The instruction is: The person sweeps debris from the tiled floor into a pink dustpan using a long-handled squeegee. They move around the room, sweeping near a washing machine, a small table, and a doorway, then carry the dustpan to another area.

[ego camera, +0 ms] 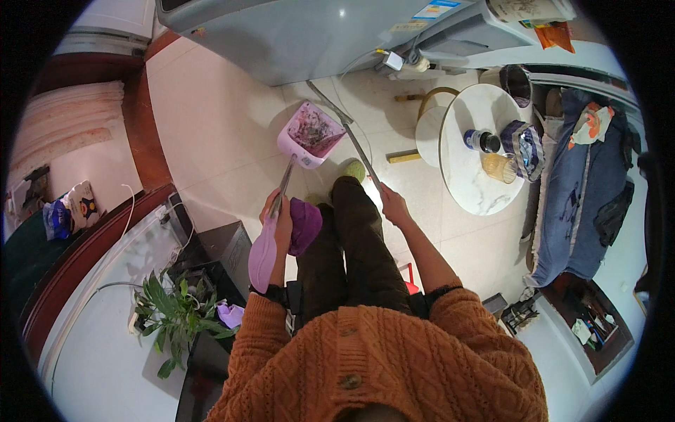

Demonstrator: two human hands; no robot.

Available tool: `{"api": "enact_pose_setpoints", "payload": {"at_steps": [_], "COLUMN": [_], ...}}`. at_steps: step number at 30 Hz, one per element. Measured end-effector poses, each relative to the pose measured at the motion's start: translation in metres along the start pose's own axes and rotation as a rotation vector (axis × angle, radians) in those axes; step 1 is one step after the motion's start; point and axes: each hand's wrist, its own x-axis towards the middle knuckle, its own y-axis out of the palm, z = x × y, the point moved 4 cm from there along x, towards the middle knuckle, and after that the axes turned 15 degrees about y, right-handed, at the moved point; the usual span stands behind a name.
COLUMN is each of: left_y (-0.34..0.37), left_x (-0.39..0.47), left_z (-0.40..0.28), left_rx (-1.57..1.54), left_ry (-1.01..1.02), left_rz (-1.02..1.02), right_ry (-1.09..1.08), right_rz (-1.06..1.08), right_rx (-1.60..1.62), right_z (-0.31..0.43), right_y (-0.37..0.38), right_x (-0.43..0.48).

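Note:
My left hand (282,219) is closed round the handle of a pink long-handled dustpan (287,145), and a purple cloth item (305,227) is against the same hand. Dark dust and hair-like debris (315,132) lie in the pan, which is raised or resting near the floor; I cannot tell which. My right hand (395,205) grips the metal stick of a broom (364,154). Its narrow dark head (322,100) lies beyond the pan, by the base of a grey appliance. My green slippers (354,170) show below the pan.
A grey appliance (253,47) stands ahead, with a cable (369,132) trailing over the floor. To the right, a round marble-top table (464,195) holds a jar, a glass and a bag, beside a stool (430,137) and a sofa with blue fabric (559,211). A potted plant (169,306) stands left.

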Motion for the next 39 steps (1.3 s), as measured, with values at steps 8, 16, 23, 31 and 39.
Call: {"api": "enact_pose_setpoints", "payload": {"at_steps": [8, 16, 23, 31, 39], "left_y": [-0.002, -0.030, -0.028, -0.040, -0.035], "left_x": [-0.008, -0.019, -0.025, -0.020, -0.026], "left_z": [0.006, 0.015, 0.020, 0.018, 0.078], "left_rx": [-0.026, -0.007, 0.061, 0.148, -0.011], "left_ry": [-0.086, -0.027, -0.032, -0.220, -0.197], "left_rz": [0.034, -0.040, -0.073, -0.003, -0.035], "right_ry": [0.111, 0.008, 0.069, -0.093, -0.085], "right_rz": [0.187, 0.002, 0.138, 0.139, 0.121], "right_rx": [0.055, -0.095, -0.287, -0.092, -0.143], "right_z": [-0.012, 0.027, 0.032, 0.012, 0.011], "right_y": [0.042, 0.005, 0.047, 0.001, 0.055], "right_x": [-0.035, -0.004, 0.028, -0.024, 0.005]}}
